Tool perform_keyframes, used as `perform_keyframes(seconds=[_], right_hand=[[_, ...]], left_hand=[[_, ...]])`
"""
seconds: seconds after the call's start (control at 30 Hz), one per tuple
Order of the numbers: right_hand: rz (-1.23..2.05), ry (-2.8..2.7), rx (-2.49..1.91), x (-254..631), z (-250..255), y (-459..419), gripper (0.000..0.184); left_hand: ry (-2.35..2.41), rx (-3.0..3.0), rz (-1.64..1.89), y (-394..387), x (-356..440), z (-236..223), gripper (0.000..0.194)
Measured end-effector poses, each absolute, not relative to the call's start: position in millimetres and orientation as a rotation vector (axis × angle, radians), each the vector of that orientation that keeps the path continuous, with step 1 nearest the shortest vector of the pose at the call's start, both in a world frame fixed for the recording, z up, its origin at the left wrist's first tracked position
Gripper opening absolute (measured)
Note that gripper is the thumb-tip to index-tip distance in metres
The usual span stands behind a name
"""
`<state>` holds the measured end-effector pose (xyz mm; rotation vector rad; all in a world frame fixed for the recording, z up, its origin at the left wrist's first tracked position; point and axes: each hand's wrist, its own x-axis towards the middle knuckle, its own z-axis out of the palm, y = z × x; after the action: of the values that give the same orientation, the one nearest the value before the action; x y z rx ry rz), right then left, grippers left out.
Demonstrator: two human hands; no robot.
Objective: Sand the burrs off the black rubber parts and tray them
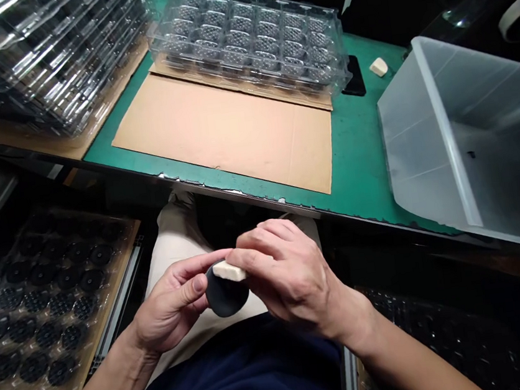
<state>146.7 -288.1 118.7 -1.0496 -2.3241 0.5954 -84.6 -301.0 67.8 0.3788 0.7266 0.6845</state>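
Observation:
Over my lap, my left hand [173, 302] grips the edge of a dark round disc [227, 294] between thumb and fingers. My right hand [288, 273] is closed around a small cream-coloured block [230, 271], which looks like an eraser or a piece of sponge. The block lies against the upper part of the disc's face. My right fingers cover one end of the block, and my left fingers behind the disc are partly hidden.
A clear plastic tray [242, 40] sits on cardboard [229, 129] on the green table [360, 165]. Stacked trays [52, 62] stand left, a translucent bin [438, 131] right. Near the bin are a second cream block [378, 67] and a black phone-like object [354, 76]. Lower left, a tray holds black discs [44, 279].

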Motion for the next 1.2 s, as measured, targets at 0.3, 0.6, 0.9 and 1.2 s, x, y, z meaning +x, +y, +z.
perform_keyframes(seconds=[0.3, 0.6, 0.9, 1.2], right_hand=[[1.246, -1.16, -1.365, 155.0, 75.0, -315.7, 0.03], [1.59, -1.224, -1.289, 142.2, 52.3, -342.0, 0.042], [1.548, -1.425, -1.089, 134.7, 74.3, -347.6, 0.048], [1.617, -1.023, -1.095, 151.8, 58.9, -368.1, 0.058]], left_hand=[[1.045, 0.41, 0.693, -284.5, -58.7, 80.7, 0.033], [0.969, 0.595, 0.732, -293.1, -47.7, 78.5, 0.055], [1.204, 0.742, 0.798, -306.3, -30.0, 71.9, 0.035], [1.201, 0.653, 0.695, -320.9, -16.9, 74.8, 0.04]])
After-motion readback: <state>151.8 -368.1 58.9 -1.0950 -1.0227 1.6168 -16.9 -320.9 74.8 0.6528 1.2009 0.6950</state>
